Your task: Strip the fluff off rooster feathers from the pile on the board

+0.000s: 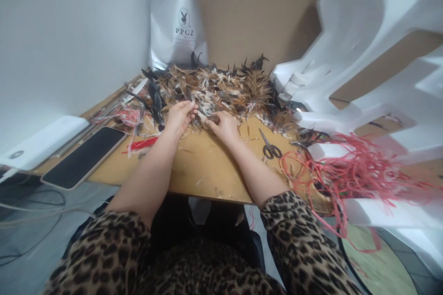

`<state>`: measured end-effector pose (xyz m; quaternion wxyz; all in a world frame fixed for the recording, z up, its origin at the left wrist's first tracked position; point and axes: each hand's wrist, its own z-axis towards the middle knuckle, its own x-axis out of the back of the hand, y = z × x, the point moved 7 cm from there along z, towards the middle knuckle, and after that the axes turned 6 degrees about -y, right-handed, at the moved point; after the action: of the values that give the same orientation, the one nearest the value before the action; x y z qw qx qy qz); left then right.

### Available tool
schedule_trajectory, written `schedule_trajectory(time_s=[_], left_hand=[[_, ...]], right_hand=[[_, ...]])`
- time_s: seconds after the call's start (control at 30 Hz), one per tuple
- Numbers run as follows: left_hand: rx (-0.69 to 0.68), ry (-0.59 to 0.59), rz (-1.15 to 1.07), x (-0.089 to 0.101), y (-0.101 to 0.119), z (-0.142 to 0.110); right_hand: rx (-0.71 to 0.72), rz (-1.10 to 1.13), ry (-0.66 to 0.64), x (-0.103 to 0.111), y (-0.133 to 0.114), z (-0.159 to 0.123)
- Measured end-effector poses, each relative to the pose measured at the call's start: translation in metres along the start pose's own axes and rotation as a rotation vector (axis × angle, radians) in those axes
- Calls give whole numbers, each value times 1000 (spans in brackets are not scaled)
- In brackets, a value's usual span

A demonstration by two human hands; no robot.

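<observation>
A wide pile of brown, white and black feathers [214,83] covers the back half of the wooden table [204,170]. At its front edge, my left hand [180,117] has thumb and fingertips pinched together around a small pale feather [193,103]. Close beside it on the right, my right hand [223,125] is curled with its fingertips at a whitish feather [204,116] on the pile's edge; its grip is partly hidden by the hand itself. The two hands are apart by a small gap.
Black-handled scissors [272,148] lie right of my forearm. Tangled red plastic strips [360,170] spill over the right side. A phone [86,156] and a white power bank [44,140] lie left. A white bag [178,23] stands behind; white foam pieces [363,14] rise right.
</observation>
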<state>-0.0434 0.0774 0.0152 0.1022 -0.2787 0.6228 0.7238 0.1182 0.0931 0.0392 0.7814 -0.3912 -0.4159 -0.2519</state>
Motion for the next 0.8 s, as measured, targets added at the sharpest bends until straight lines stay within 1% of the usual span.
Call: schedule_trajectory(time_s=[0.07, 0.17, 0.23, 0.27, 0.43, 0.53, 0.6, 0.67, 0.8], left_hand=[[5, 8, 11, -1, -2, 2], [-4, 8, 25, -1, -2, 7], [-7, 6, 23, 1, -3, 8], [-3, 4, 18, 2, -4, 8], [43, -46, 26, 3, -8, 1], [82, -91, 45, 0, -10, -3], [104, -113, 56, -3, -12, -5], [118, -132, 58, -6, -14, -6], [126, -180, 54, -10, -16, -6]], right_hand=[[4, -98, -36, -7, -6, 0], [21, -204, -132, -17, -9, 0], [42, -230, -184, -16, -7, 1], [57, -226, -189, -13, -5, 1], [157, -169, -101, 15, 10, 2], [202, -150, -137, 18, 21, 1], [198, -96, -141, 21, 27, 1], [180, 5, -81, 28, 33, 2], [144, 229, 95, 45, 38, 3]])
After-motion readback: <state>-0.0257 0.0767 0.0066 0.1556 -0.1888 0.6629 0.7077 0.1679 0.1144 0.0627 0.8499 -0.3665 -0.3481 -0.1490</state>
